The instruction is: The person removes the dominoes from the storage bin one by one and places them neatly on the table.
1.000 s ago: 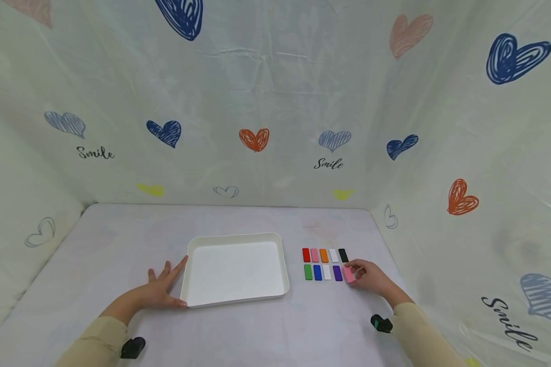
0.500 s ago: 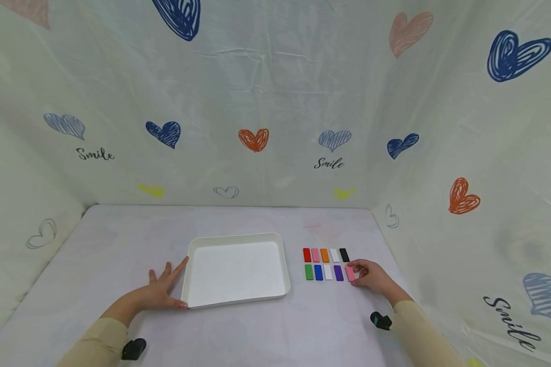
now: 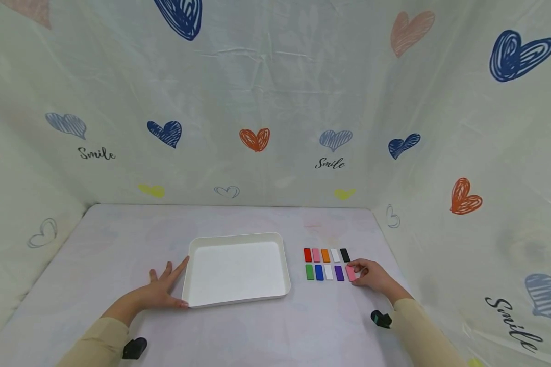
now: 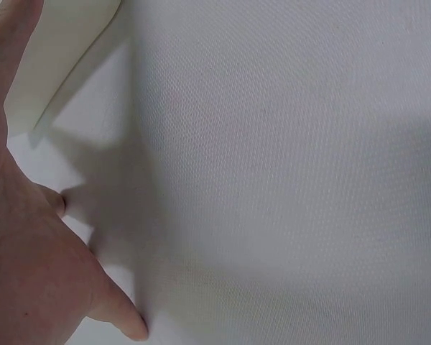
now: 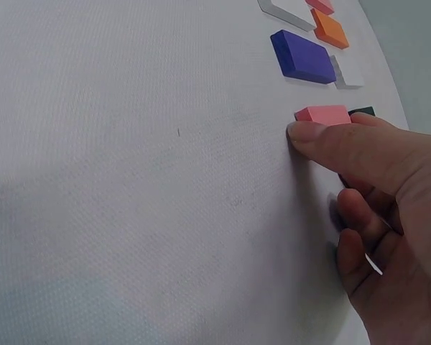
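Note:
My right hand (image 3: 372, 276) pinches a small pink rectangular block (image 3: 351, 273) between thumb and forefinger, at the right end of the front row of blocks. In the right wrist view the thumb (image 5: 352, 147) covers part of that pink block (image 5: 327, 115), and the other fingers curl loosely below. A purple block (image 5: 302, 57) lies beside it, a little apart. My left hand (image 3: 157, 293) is spread wide at the left side of a shallow white tray (image 3: 285, 278), with forefinger and thumb at its edge. The left wrist view shows part of this hand (image 4: 36, 266) beside the tray wall (image 4: 61, 54).
Two rows of coloured blocks lie right of the tray. Red (image 3: 307, 255), orange (image 3: 325, 255) and black (image 3: 345, 255) ones are at the back, green (image 3: 309, 272) and blue (image 3: 319, 272) in front. A heart-printed curtain (image 3: 284, 102) encloses the white table (image 3: 239, 336).
Very little differs. The pink block, still pinched by my right hand, stands slightly straighter beside the purple one than a second ago. My left hand and the tray have stayed put.

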Motion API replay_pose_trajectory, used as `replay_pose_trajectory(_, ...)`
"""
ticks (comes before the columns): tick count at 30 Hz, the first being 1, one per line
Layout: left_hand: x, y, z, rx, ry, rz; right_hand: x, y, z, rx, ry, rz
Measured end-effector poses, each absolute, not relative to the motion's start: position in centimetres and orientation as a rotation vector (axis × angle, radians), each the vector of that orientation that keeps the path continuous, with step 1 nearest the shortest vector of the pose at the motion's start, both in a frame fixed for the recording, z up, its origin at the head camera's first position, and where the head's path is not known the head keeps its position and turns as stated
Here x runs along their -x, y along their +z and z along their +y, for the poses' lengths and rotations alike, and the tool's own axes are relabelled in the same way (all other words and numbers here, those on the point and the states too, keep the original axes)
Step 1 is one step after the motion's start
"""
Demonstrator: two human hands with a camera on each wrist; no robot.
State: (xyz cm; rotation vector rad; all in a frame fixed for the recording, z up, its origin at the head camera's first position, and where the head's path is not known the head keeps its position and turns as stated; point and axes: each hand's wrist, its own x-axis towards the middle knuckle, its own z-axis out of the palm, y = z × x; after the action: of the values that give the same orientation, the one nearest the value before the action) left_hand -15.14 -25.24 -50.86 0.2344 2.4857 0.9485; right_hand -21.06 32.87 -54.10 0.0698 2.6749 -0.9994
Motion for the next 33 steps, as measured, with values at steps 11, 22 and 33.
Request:
replay_pose_trajectory(11,15.31,-50.81,-25.1,-0.237,0.913,2.495,21.15,-54.37,33.09,-0.069,-1.003,2.668)
replay_pose_trajectory(22,15.46,-50.79,-25.06,-0.27,0.901,2.498,21.22,-54.38,33.38,-0.068,-1.031,2.658)
replay_pose_trajectory(33,15.69,-50.75,-24.93,-0.27,0.897,2.489,21.1,-53.8,33.5,-0.077,-1.016,2.646)
